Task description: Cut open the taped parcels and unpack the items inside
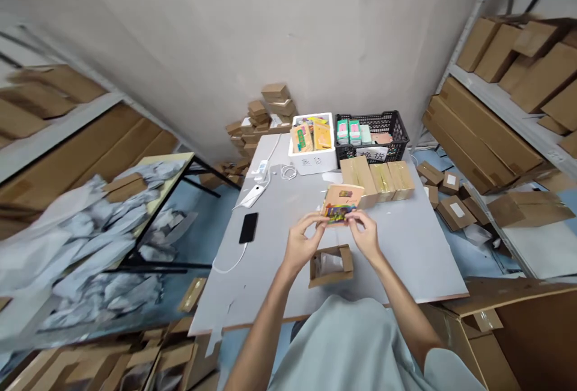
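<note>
Grey and lightly scuffed, the desk point(406, 246) is set against a pale wall, with metal shelving full of brown cartons seen at 3 o'clock and at 9 o'clock. At the middle of the view a small colourful packet point(341, 203) is held up just above the desk by both hands. The left hand point(301, 242) is placed at the packet's 8 o'clock corner, its fingers point(315, 221) closed on the lower edge; the right hand point(366, 236) is placed at the 4 o'clock corner, its fingers likewise pinched on that edge. Just below the hands, toward 6 o'clock, a small open cardboard box point(330, 265) is seen lying on the desk, with something white showing inside it. Beyond the packet, at 1 o'clock, a row of tan and gold packs point(378, 178) is lined up on the desk, just behind the held packet. Farther back at 12 o'clock a white foam box point(312, 161) holding coloured packets is placed beside a black plastic basket point(387, 138) with green items in it. At 10 o'clock from the hands a black phone point(248, 227) is laid flat, with a white cable point(229, 264) attached to it and a white charger point(250, 196) beyond. Loose small cartons point(453, 210) are scattered on the floor at 3 o'clock, and a second table piled with grey bags point(90, 246) is seen at 9 o'clock.
</note>
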The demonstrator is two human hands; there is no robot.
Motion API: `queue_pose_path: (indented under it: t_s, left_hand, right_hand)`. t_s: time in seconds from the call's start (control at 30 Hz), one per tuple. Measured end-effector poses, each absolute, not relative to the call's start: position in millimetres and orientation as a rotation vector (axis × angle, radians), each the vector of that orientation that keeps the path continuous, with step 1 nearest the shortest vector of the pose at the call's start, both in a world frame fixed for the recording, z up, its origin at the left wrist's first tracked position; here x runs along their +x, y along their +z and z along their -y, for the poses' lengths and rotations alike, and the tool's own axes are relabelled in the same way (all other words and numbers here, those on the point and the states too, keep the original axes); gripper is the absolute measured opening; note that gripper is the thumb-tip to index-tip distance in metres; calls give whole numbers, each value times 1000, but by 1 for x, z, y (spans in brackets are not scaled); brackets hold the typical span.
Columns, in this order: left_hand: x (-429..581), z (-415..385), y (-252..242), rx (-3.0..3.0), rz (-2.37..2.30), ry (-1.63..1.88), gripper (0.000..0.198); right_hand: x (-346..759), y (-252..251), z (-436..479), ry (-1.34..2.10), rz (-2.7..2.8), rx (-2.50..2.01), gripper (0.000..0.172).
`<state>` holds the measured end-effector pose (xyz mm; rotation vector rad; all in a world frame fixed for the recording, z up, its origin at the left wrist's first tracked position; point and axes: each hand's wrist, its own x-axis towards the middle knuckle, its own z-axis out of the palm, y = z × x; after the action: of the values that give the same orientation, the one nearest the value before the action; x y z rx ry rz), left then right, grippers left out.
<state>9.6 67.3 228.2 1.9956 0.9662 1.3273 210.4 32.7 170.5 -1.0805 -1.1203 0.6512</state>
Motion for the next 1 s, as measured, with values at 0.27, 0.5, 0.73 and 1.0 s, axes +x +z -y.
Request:
queue_pose_path:
  t_s: [0.27, 0.5, 0.73, 1.0]
  left_hand:
    - [49, -56, 116, 1277, -1094, 732, 68]
    - [83, -88, 117, 1316, -1044, 624, 69]
    - [179, -231, 268, 1560, -813, 1255, 40]
    - [78, -186, 222, 1802, -935, 1409, 38]
  right_hand:
    - [220, 62, 38, 1062, 490, -1232, 79]
    - [266, 64, 17, 1072, 434, -1244, 90]
    - [354, 217, -138, 721, 677, -1107, 87]
    - [325, 151, -93, 856, 725, -1243, 78]
